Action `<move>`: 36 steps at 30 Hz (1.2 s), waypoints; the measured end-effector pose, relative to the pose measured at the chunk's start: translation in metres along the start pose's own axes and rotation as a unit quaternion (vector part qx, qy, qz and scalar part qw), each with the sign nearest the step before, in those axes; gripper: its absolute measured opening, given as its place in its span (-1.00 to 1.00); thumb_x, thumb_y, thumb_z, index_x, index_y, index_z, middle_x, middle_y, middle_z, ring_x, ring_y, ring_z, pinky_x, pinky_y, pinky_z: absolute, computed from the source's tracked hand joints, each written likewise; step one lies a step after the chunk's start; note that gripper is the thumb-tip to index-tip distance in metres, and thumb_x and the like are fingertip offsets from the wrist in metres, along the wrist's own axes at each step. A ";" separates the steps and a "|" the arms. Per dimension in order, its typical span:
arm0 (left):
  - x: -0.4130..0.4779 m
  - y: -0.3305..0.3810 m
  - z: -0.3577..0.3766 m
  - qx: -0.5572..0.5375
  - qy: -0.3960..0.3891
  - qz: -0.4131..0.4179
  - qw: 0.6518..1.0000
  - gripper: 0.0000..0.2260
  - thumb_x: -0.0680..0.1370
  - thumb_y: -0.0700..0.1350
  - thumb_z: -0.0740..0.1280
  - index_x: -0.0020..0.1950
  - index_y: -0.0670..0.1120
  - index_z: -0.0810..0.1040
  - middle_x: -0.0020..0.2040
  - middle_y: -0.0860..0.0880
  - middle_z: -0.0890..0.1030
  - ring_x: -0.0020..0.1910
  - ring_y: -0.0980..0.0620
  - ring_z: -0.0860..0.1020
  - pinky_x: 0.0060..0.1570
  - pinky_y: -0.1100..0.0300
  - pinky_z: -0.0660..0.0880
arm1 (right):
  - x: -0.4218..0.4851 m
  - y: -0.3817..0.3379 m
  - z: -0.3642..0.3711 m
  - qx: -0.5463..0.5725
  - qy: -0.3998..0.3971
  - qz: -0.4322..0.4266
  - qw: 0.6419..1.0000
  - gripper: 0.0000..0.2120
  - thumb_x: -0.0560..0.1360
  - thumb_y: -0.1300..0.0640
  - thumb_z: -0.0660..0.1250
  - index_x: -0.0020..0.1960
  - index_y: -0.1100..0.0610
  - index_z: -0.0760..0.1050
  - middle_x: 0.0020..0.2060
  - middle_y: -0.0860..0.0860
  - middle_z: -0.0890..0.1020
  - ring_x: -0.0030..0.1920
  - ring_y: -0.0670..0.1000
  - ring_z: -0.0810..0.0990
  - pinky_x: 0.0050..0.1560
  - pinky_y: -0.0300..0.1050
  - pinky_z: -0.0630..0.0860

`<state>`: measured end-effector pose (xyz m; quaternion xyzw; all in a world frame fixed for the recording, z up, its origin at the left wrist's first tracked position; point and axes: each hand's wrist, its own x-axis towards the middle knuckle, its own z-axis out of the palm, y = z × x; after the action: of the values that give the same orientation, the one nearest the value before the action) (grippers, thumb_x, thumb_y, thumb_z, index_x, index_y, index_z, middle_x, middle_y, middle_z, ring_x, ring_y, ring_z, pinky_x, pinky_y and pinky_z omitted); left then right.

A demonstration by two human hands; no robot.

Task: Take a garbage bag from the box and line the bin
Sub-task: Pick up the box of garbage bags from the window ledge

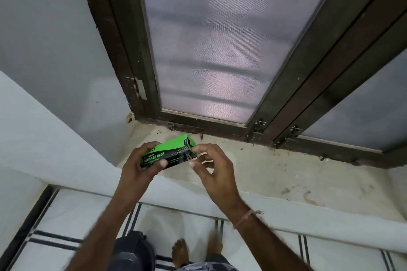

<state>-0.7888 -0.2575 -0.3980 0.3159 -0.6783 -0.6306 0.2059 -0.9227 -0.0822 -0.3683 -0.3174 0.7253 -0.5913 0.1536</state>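
A green and black box (174, 149) labelled "GARBAGE BAGS" is held above the window sill. My left hand (141, 164) grips its near end from below and the side. My right hand (210, 165) is at the box's far open end, its fingertips pinching the flap or the edge of a bag there; I cannot tell which. The dark grey bin (132, 251) with its lid stands on the floor below my left forearm, partly hidden by it.
A stained stone window sill (275, 174) runs under a dark wooden window frame (286, 103) with mesh panes. White walls close in on the left. My bare feet (180, 253) stand on the white tiled floor with black stripes.
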 end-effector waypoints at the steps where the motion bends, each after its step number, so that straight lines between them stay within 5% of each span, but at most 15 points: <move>1: -0.001 0.001 0.000 0.000 -0.002 0.000 1.000 -0.43 0.31 0.26 0.52 0.29 0.17 0.60 0.25 -0.06 0.62 0.16 0.02 0.63 -0.01 0.16 0.59 | -0.001 0.000 0.001 -0.005 -0.003 -0.001 1.000 -0.74 0.56 0.22 0.48 0.22 0.05 0.63 0.08 -0.03 0.61 -0.03 -0.03 0.67 -0.05 -0.27 0.58; 9: -0.005 0.007 -0.004 0.006 -0.026 0.011 1.000 -0.47 0.34 0.25 0.51 0.28 0.17 0.61 0.26 -0.04 0.63 0.13 0.09 0.65 -0.03 0.18 0.62 | 0.002 0.001 -0.002 -0.027 -0.039 0.027 0.999 -0.53 0.57 0.12 0.47 0.47 0.02 0.54 0.10 0.04 0.51 -0.04 -0.16 0.59 -0.05 -0.36 0.54; 14: -0.004 0.010 -0.010 0.019 -0.045 0.006 0.999 -0.45 0.36 0.20 0.54 0.32 0.12 0.60 0.25 0.01 0.63 0.15 0.06 0.63 0.00 0.17 0.61 | 0.007 -0.007 -0.010 -0.004 -0.062 0.027 0.998 -0.65 0.52 0.15 0.52 0.26 -0.11 0.60 0.15 0.01 0.53 -0.04 -0.18 0.58 -0.06 -0.33 0.53; 17: -0.003 0.011 -0.011 0.023 -0.036 0.007 0.999 -0.50 0.40 0.12 0.52 0.33 0.09 0.60 0.23 0.03 0.63 0.16 0.05 0.63 0.01 0.19 0.60 | 0.008 -0.010 -0.014 0.042 -0.036 0.042 0.998 -0.86 0.53 0.15 0.52 0.06 0.03 0.63 0.13 0.05 0.60 0.02 -0.07 0.66 -0.02 -0.17 0.62; 21: -0.004 0.013 -0.013 0.024 -0.040 0.008 0.999 -0.41 0.34 0.25 0.50 0.33 0.08 0.59 0.20 0.03 0.64 0.08 0.04 0.63 -0.04 0.20 0.60 | 0.006 -0.006 -0.015 0.113 -0.010 0.069 0.991 -0.82 0.60 0.13 0.44 0.07 0.25 0.69 -0.01 0.08 0.72 -0.04 -0.05 0.66 0.02 -0.14 0.61; 25: -0.005 0.015 -0.012 0.026 -0.042 0.009 0.999 -0.40 0.33 0.26 0.50 0.33 0.08 0.59 0.19 0.04 0.65 0.05 0.04 0.62 -0.08 0.24 0.59 | 0.006 0.001 -0.014 0.143 0.000 0.087 0.986 -0.78 0.55 0.30 0.48 0.18 0.21 0.72 0.22 0.02 0.72 0.10 0.00 0.71 0.17 -0.04 0.66; 28: -0.006 0.016 -0.011 0.026 -0.042 0.005 0.999 -0.40 0.33 0.26 0.50 0.33 0.08 0.59 0.18 0.03 0.66 0.04 0.08 0.63 -0.08 0.24 0.59 | 0.004 -0.002 -0.014 0.156 0.015 0.092 0.983 -0.77 0.63 0.13 0.39 0.12 0.26 0.73 0.30 0.00 0.69 0.27 -0.02 0.67 0.11 -0.14 0.64; 31: -0.007 0.016 -0.011 0.020 -0.040 0.003 0.999 -0.41 0.33 0.26 0.50 0.32 0.09 0.60 0.19 0.02 0.66 0.04 0.10 0.63 -0.06 0.23 0.58 | 0.001 -0.006 -0.014 0.181 0.011 0.101 0.978 -0.71 0.68 0.12 0.30 0.11 0.28 0.73 0.17 0.04 0.75 0.18 0.01 0.71 0.08 -0.08 0.65; 36: -0.008 0.018 -0.008 0.014 -0.047 0.003 0.999 -0.43 0.33 0.25 0.51 0.30 0.12 0.60 0.17 0.02 0.67 0.01 0.13 0.62 -0.09 0.26 0.59 | 0.005 -0.006 -0.013 0.193 0.000 0.123 0.974 -0.84 0.57 0.29 0.46 0.13 0.23 0.72 0.03 0.14 0.77 -0.06 -0.03 0.68 0.03 -0.10 0.62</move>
<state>-0.7806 -0.2571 -0.3785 0.2869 -0.6968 -0.6346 0.1715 -0.9328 -0.0759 -0.3584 -0.1904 0.6308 -0.6968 0.2833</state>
